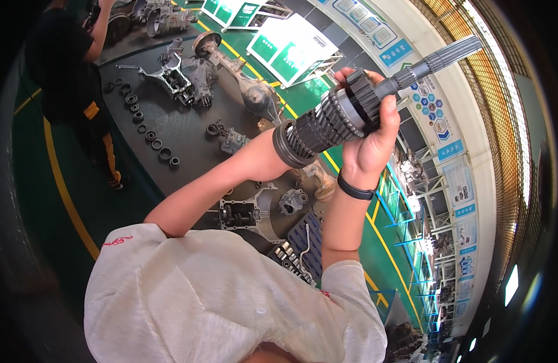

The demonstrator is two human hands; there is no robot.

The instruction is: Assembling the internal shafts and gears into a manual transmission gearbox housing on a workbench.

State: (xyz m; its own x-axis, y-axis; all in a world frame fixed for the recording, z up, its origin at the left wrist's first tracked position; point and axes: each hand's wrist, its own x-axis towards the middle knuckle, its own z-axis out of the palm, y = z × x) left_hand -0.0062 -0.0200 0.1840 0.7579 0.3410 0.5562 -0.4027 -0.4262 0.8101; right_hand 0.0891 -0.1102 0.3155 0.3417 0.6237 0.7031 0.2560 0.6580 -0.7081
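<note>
A gearbox shaft (328, 124) with several gears stacked along it is raised in front of me, above the bench. It slants up to the right, its long splined end highest. At the lower end, a ring-shaped collar partly covers my left hand (264, 158), which holds the shaft there; most of its fingers are hidden. My right hand (376, 136) is closed around the upper part beside the largest dark gear, thumb on the near side and fingertips showing behind. A black band circles the right wrist.
On the dark bench (188, 139) lie a row of bearings and rings (151, 135), an opened housing (173, 78), an axle (258, 97) and another gearbox case (243, 215). A person (67, 78) stands at the left. White-and-green cabinets (294, 51) stand beyond.
</note>
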